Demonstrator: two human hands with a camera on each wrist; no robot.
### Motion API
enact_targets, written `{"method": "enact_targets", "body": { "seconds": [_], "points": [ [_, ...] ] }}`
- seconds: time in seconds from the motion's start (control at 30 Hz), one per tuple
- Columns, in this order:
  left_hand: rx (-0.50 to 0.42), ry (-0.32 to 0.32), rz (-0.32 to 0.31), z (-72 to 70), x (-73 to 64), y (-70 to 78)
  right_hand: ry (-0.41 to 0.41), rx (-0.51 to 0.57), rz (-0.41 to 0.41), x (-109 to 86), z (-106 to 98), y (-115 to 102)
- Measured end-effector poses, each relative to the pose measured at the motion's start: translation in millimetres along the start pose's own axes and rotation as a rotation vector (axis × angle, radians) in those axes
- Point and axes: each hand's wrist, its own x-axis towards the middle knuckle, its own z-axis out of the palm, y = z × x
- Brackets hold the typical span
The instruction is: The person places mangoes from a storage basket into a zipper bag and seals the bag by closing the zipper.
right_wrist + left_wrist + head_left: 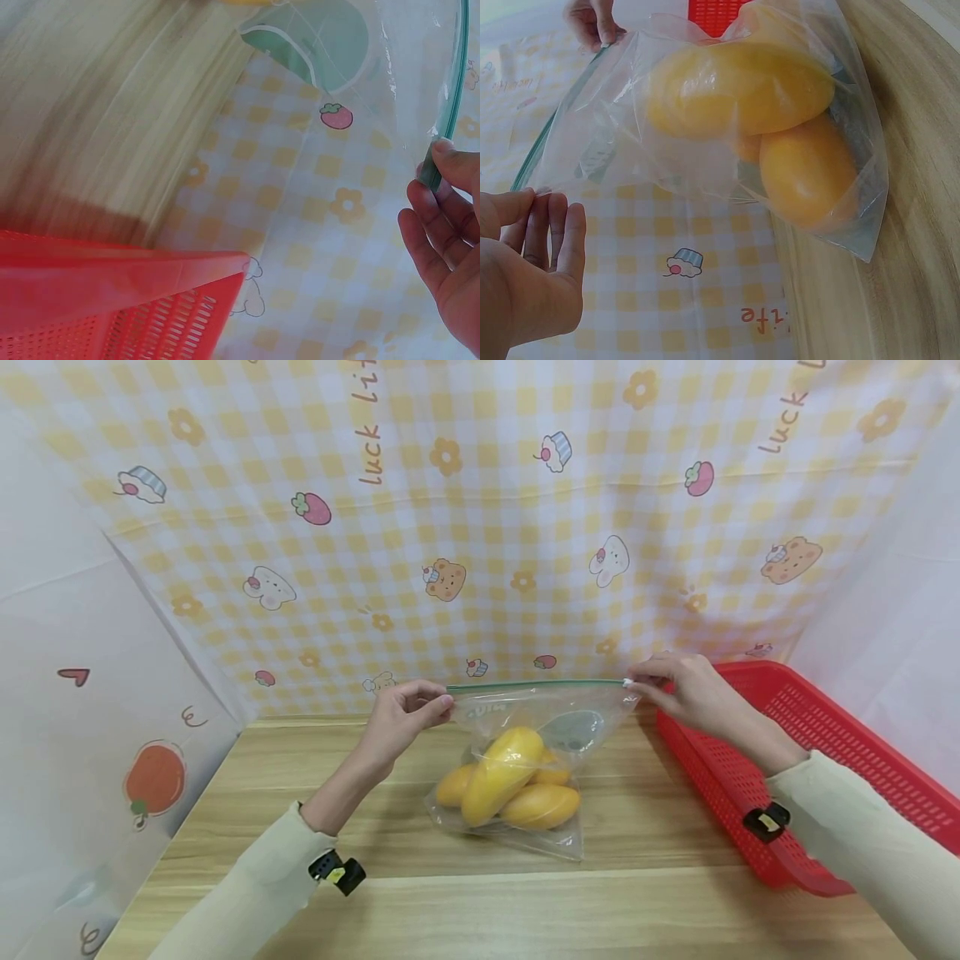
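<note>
A clear zip bag point(480, 710) hangs upright between the two hands, its green zip strip point(536, 683) drawn straight across the top. Several yellow-orange mangoes point(504, 772) lie heaped in its lower part, seen through the plastic. At the strip's left end my left hand point(401, 718) pinches the corner between thumb and fingers. My right hand point(686, 689) pinches the other end, by a small white slider point(627, 682). From the left wrist, two mangoes point(739, 90) show large behind the film. The right wrist view shows thumb and fingertips on the green strip point(454, 97).
A red plastic basket point(750, 793) with slotted walls stands on the right, under the right forearm. The wooden table point(600, 910) spreads beneath the bag. Behind it hangs a yellow checked cloth point(487, 527) with printed cupcakes, bears and strawberries. White cloth point(67, 610) covers the left side.
</note>
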Motion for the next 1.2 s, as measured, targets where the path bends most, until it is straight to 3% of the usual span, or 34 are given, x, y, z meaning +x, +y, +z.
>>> {"method": "enact_targets", "body": {
  "seconds": [0.8,1.2],
  "points": [
    [0.011,-0.004,0.006,-0.6,0.5,-0.5,-0.009,-0.015,0.031,-6.3,-5.1,1.5],
    [0.021,-0.002,0.012,-2.5,-0.6,-0.1,0.001,0.003,0.005,-8.2,-5.1,5.7]
  ]
}}
